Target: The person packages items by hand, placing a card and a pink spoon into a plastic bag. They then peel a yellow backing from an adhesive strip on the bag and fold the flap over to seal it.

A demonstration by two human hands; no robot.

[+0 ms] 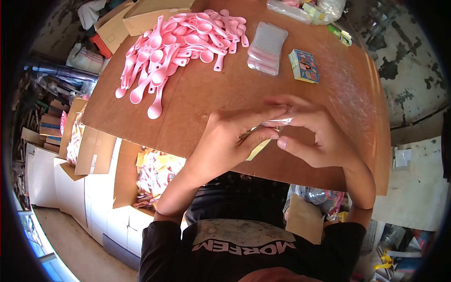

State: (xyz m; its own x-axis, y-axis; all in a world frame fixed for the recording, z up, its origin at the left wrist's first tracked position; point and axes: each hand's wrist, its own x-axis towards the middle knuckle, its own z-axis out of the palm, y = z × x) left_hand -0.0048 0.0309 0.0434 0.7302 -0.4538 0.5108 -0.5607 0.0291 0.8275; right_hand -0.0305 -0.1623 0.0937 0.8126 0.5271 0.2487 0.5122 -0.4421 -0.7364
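Note:
My left hand [230, 136] is closed round a small clear plastic bag [279, 122], thumb over fingers. A pale yellow card or packet [258, 149] shows beneath that thumb; my fingers hide most of it. My right hand [319, 134] meets the left from the other side, its curled fingers at the bag's shiny edge and its thumb near the left thumb tip. Beyond them on the brown table [206, 94] are a heap of pink plastic spoons [188, 40], a stack of flat clear bags [268, 44] and a stack of printed cards [304, 66].
Cardboard boxes [155, 14] stand at the table's far left. Below its near edge, an open carton [127, 174] holds many filled packets. A plastic bundle [310, 11] and a small green-and-yellow item [340, 35] lie at the far right.

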